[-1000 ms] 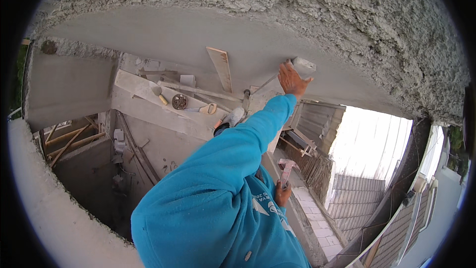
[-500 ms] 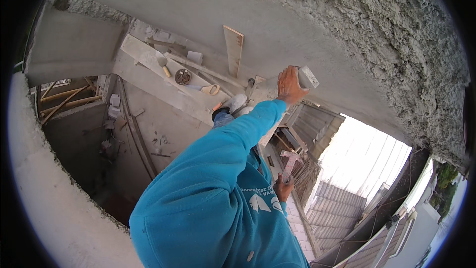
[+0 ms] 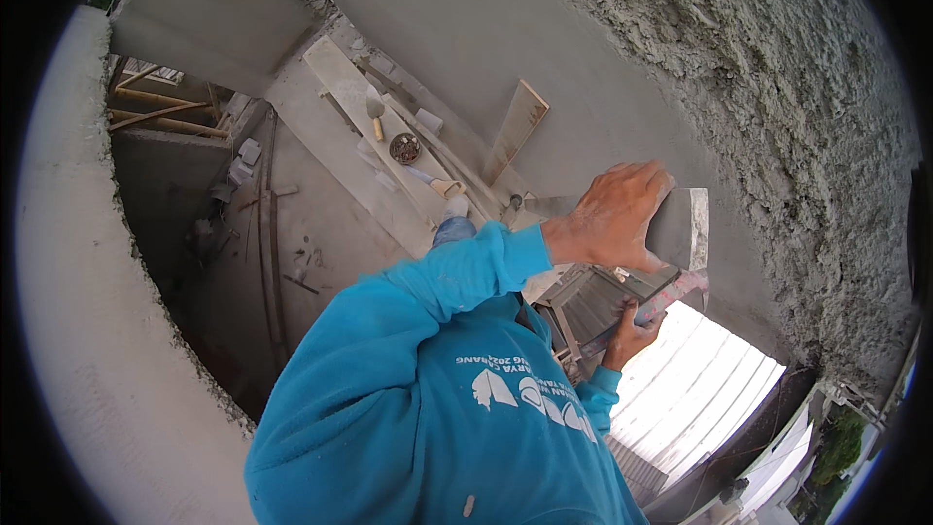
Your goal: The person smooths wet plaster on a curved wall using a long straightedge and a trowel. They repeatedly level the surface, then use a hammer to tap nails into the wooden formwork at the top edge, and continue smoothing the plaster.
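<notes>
My sweatshirt: the turquoise body (image 3: 486, 360) and sleeves fill the lower middle, white print on the chest.
My left hand: this hand (image 3: 610, 219) is closed around a grey block (image 3: 680, 228), fingers at its upper left corner, thumb at its lower left corner.
Grey block: held up in front of the wall, pale narrow edge to the right; I cannot tell whether it touches the plaster.
My right hand: lower, this one (image 3: 635, 333) has its fingers wrapped round the handle of a claw hammer (image 3: 689, 284).
Claw hammer: its pinkish head shows just below the block's bottom edge, partly hidden.
Plank: beyond my left sleeve, a long dusty plank (image 3: 333, 63) carries a handsaw (image 3: 446, 188) toward its near end, a round bowl (image 3: 404, 148) of small dark pieces mid-length, and a trowel (image 3: 376, 120) toward its far end.
Wall: a narrow board (image 3: 516, 128) leans against smooth grey plaster (image 3: 603, 87).
</notes>
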Demonstrator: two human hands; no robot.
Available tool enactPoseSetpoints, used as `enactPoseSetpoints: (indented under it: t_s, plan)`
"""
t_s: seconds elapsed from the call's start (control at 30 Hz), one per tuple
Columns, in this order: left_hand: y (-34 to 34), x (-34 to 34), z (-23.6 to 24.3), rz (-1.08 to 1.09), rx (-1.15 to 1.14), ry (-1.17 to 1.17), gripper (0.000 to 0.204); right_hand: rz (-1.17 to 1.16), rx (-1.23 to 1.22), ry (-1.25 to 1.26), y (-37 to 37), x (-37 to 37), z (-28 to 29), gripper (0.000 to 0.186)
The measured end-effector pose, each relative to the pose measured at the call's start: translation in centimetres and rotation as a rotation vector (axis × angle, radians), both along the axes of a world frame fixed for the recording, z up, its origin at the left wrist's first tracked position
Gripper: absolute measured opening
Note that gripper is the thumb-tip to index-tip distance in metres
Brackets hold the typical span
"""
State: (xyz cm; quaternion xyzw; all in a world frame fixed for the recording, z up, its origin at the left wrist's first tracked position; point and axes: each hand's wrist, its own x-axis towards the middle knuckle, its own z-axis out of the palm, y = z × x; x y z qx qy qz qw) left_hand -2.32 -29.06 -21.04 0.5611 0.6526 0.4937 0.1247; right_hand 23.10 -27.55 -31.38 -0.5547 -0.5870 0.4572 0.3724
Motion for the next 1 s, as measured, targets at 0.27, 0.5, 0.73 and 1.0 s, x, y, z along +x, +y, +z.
enactPoseSetpoints:
  t_s: [0.27,0.5,0.73,1.0]
  plan:
    - [-3.2,-8.6,16.9,-0.105,0.352,0.298,0.087,0.264,0.226,0.156,5.7,-9.1,6.0,0.044]
    - [-3.8,-11.5,22.5,0.008,0.436,0.456,0.095,0.814,0.339,0.548,3.9,-19.4,13.9,0.077]
    - [-3.6,-14.7,22.8,-0.013,0.440,0.455,0.103,1.038,0.205,0.868,3.0,-23.8,12.7,0.067]
    - [-7.2,-23.4,20.9,-0.076,0.356,0.395,0.112,0.728,0.252,0.834,0.7,-32.2,12.5,0.048]
